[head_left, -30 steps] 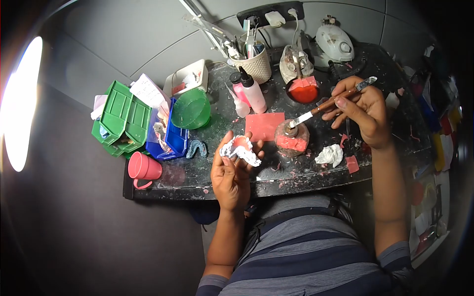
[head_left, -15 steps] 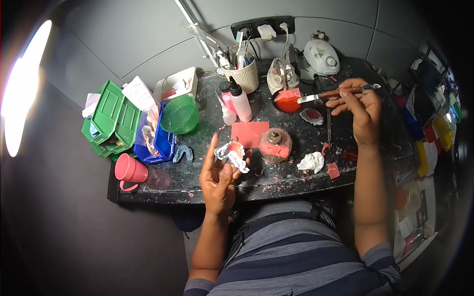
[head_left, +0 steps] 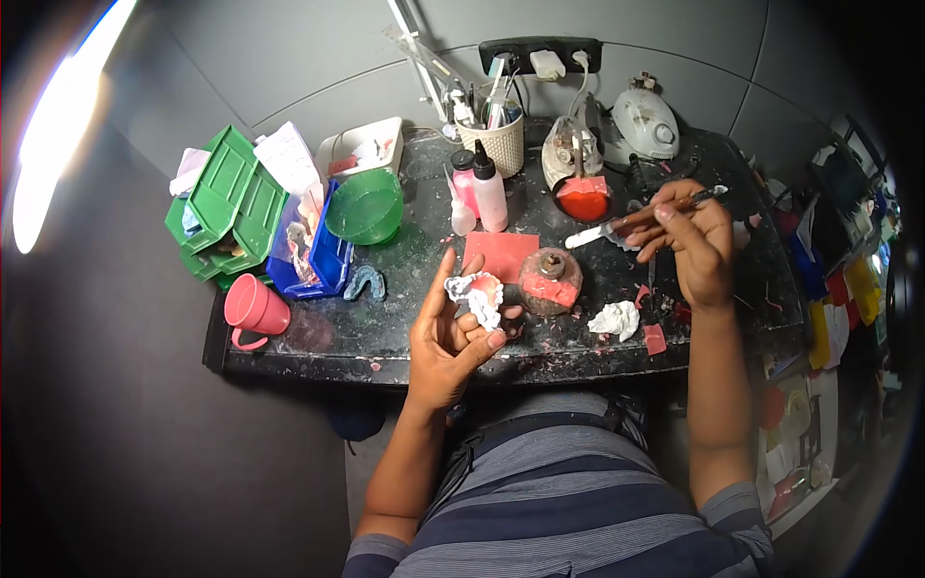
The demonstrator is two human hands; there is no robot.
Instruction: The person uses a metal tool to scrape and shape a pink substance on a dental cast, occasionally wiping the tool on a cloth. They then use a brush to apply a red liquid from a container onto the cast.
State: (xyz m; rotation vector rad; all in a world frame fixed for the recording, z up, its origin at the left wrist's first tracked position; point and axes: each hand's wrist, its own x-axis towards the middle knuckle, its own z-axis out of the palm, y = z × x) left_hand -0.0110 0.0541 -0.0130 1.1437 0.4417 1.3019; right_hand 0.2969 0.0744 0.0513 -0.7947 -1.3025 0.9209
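My left hand (head_left: 451, 339) holds a white dental cast (head_left: 479, 297) with pink wax on it, tilted up above the bench's front edge. In my right hand (head_left: 696, 241) is a wax knife (head_left: 631, 224) with a dark wooden handle, its pale flat blade pointing left. Below the blade's left side stands a glass spirit burner (head_left: 551, 281) with pink wax on it; no flame can be made out. Behind the knife sits a round pan of melted red wax (head_left: 584, 204), a pink wax piece at its rim. A pink wax sheet (head_left: 503, 256) lies behind the cast.
Left on the black bench (head_left: 385, 339) are a pink mug (head_left: 257, 306), blue bin (head_left: 306, 252), green bins (head_left: 231, 197), green bowl (head_left: 364, 209) and blue dental impression (head_left: 364, 283). Bottles (head_left: 489, 197) and a tool cup (head_left: 493, 146) stand behind. Crumpled white tissue (head_left: 614, 321) lies near the front.
The wax knife has moved from the wax pan toward the cast, down and slightly left. My left hand has turned the cast a little. The camera view has shifted slightly.
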